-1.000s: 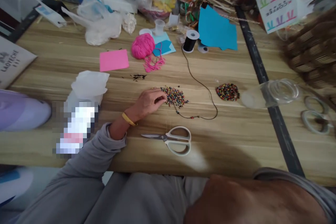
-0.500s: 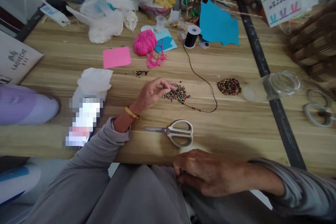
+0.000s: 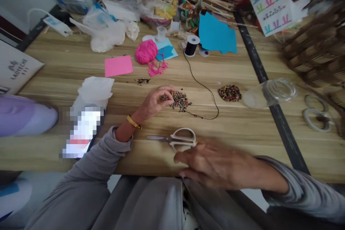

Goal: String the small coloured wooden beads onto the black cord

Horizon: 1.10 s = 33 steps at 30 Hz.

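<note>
My left hand (image 3: 154, 103), with a gold-coloured bracelet on its wrist, rests at the left side of a pile of small multicoloured beads (image 3: 181, 100). Its thumb and index finger curl to a pinch, and beads show through the ring they form; anything at the tips is too small to make out. A dark cord (image 3: 206, 88) runs from a black spool (image 3: 192, 46) to the pile, with a few beads on it. My right hand (image 3: 207, 165), blurred, hovers at the table's front edge beside the scissors (image 3: 172, 139), thumb and index finger apart, nothing visible between them.
A strand of beads (image 3: 229, 93) lies right of the cord, beside a clear plastic cup (image 3: 256, 95). Pink yarn (image 3: 146, 51), a pink card (image 3: 118, 66) and blue sheets (image 3: 217, 34) lie farther back. A phone (image 3: 82, 133) lies left of my left arm.
My right hand has risen from my lap towards the scissors, and its thumb and index finger have parted. My left hand stays by the beads, its fingers curling more. The view has shifted slightly.
</note>
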Tool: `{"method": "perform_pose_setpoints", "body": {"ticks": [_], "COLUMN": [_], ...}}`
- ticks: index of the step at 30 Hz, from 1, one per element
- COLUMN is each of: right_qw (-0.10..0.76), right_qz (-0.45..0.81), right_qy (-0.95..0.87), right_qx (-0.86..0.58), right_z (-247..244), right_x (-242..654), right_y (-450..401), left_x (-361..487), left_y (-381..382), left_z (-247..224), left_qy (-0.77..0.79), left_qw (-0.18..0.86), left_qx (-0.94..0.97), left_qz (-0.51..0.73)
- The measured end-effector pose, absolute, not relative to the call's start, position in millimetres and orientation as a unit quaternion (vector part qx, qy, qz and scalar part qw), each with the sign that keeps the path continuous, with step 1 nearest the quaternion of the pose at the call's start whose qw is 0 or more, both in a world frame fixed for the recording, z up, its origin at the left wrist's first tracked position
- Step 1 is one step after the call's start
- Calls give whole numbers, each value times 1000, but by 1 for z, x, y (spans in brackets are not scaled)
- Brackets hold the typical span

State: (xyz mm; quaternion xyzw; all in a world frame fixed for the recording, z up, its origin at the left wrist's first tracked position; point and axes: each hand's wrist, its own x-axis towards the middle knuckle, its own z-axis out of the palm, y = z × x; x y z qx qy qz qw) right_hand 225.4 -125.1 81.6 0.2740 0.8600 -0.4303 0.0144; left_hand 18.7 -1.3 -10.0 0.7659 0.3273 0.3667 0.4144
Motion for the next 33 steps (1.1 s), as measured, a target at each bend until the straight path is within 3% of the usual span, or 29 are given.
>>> {"method": "perform_pose_setpoints", "body": {"ticks": [6,8,13,18,25,29,33], "right_qw": [-234,-273,-274,-244,-47,16,-27], "right_qz": [-333,-326,-448,-450,-483,-494,-423], "right_qy": [812,789,745,751,790,794,831], "right_qx": [418,443,412,418,375,354,361], "right_z": [63,44,12,17,29,30,37], "right_x": [226,222,207,209,243,261,267], "right_y": [-52,-31,-7,-3,2,6,9], "left_x": [19,18,15,13,14,15,14], "left_y": [-2,-2,-1,1,3,4,4], "left_z": [-3,-2,-1,-3,-6,-9,-12], "left_qy": [339,343,362,379,393,393,390], "left_qw": [389,381,383,387,400,406,404], "left_qx": [771,770,756,747,734,733,742], "left_qz": [373,381,388,385,382,377,367]}}
